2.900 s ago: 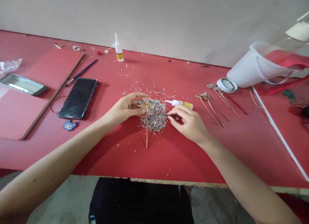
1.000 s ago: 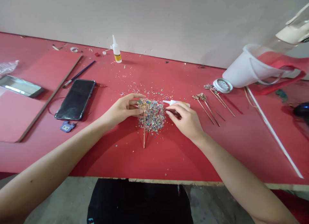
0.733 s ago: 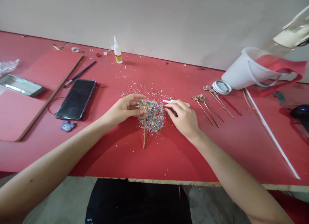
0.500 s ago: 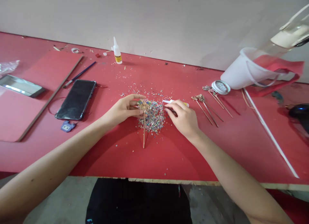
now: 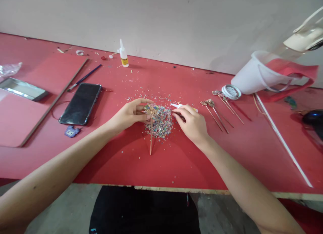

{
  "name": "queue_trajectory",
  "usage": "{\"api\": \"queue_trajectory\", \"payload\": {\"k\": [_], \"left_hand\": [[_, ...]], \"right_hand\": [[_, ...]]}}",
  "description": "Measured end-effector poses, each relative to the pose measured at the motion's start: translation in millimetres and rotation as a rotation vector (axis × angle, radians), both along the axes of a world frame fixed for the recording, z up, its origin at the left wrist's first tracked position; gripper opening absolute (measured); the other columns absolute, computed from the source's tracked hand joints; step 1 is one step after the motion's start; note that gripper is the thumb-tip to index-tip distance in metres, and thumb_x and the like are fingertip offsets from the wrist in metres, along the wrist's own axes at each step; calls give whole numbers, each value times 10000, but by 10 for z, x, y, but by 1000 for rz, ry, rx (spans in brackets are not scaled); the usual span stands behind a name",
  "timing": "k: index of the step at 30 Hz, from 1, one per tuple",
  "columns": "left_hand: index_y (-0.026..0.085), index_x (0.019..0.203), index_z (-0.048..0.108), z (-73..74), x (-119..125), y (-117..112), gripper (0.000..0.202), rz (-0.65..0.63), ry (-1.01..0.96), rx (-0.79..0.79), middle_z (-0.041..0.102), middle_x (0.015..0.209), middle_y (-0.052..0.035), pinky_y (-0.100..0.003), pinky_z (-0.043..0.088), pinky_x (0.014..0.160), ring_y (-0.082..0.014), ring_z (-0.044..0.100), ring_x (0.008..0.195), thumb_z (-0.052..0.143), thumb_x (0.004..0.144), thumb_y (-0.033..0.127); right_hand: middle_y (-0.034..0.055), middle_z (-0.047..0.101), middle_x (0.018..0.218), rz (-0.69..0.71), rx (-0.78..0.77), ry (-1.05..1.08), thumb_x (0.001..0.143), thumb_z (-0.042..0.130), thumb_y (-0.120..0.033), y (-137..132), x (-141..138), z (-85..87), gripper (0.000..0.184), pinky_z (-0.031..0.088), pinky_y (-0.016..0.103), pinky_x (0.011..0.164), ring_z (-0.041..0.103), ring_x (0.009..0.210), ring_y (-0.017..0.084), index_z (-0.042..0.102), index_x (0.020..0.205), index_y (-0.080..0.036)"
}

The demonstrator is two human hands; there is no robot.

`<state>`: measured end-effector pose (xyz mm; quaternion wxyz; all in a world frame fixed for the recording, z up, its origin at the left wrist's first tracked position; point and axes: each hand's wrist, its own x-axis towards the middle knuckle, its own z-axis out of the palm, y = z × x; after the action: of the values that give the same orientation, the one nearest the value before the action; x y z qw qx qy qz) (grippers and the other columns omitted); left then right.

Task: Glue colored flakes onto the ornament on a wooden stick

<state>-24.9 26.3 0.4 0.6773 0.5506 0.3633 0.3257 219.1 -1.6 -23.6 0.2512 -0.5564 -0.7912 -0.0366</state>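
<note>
My left hand pinches the ornate gold head of a hair stick whose thin stem points toward me across the red table. Under and beside that head lies a pile of small multicoloured chips. My right hand is closed in a pinch on a thin dark tool at the right edge of the pile. A small white glue tube lies just behind its fingers.
Several finished gold hair sticks lie to the right, near a round white tin and a tipped white bucket. A black phone, a brush, a red board and a glue bottle sit to the left.
Both hands have stayed almost still. My right hand has shifted slightly forward, nearer the glue tube, still pinching the thin tool at the pile's edge.
</note>
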Motion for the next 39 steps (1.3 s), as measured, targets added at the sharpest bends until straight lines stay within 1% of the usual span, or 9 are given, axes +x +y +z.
{"api": "queue_trajectory", "payload": {"k": [6,14,22,27,33,39], "left_hand": [[152,1191,491,0,1,-4,412,5,9,-9,649,944,-46,-289,578,760,-155,686,794,618,802,104],[146,1197,493,38,12,-16,422,21,26,-17,632,1009,-61,-306,577,781,-160,688,799,625,798,108],[149,1192,494,17,14,-1,416,9,22,-15,644,962,-51,-307,573,778,-156,686,793,619,799,104],[144,1202,485,28,21,-6,426,6,23,-20,641,968,-56,-315,571,779,-154,684,786,617,799,106],[138,1203,490,24,18,-5,432,-2,32,-2,643,904,-39,-305,569,762,-148,678,769,619,792,102],[141,1216,486,9,13,2,442,-5,33,-4,640,950,-55,-310,566,776,-151,679,782,619,796,110]], "right_hand": [[11,668,982,13,4,17,899,509,-280,4,-8,-1,150,485,255,743,637,933,148,639,955,-232],[14,668,964,38,1,36,903,501,-274,1,-18,6,151,484,260,744,639,921,156,638,946,-227],[27,666,982,17,-16,58,902,497,-274,8,-9,-1,158,489,277,793,635,938,162,635,952,-215],[24,671,978,10,-10,57,901,498,-283,-4,-29,3,159,487,277,770,637,942,163,640,948,-227],[24,678,964,0,-10,63,902,497,-281,-9,-50,5,159,480,287,770,640,928,169,641,941,-226],[29,677,978,-5,-15,58,908,484,-279,-4,-47,2,170,479,281,748,639,934,171,640,956,-230]]}}
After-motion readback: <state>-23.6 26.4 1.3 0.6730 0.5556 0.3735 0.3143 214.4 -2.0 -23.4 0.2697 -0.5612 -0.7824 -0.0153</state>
